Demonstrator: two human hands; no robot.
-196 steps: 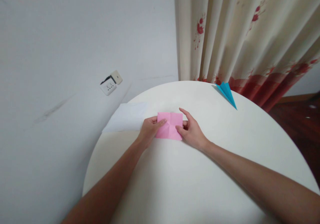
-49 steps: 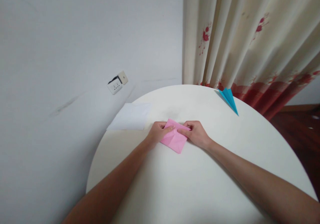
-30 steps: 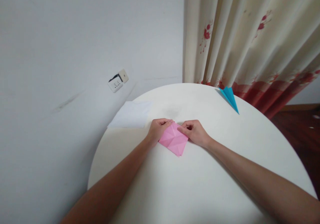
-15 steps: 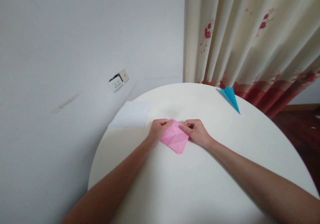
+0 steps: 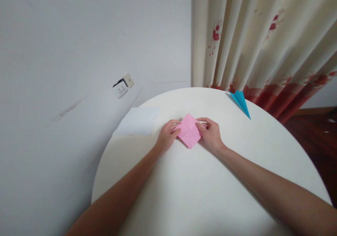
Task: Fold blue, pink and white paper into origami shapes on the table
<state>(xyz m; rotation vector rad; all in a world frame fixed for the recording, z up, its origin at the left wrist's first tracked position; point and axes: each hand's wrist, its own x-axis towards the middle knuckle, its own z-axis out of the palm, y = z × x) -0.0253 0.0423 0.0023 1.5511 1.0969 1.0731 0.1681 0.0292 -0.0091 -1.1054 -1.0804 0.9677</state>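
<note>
My left hand [image 5: 166, 137] pinches the nine o'clock corner of the pink paper [image 5: 189, 130], fingertips closed on its edge. My right hand [image 5: 211, 133] grips the three o'clock corner the same way, thumb and fingers together on it. The paper sits as a folded diamond on the round white table [image 5: 200, 194], between both hands. A white sheet [image 5: 138, 120] lies at ten o'clock, a blue paper plane [image 5: 240, 102] at two o'clock near the curtain [image 5: 258, 36].

left hand [image 5: 166, 140] bare | right hand [image 5: 212, 135] bare | forearms unsleeved | no rings
</note>
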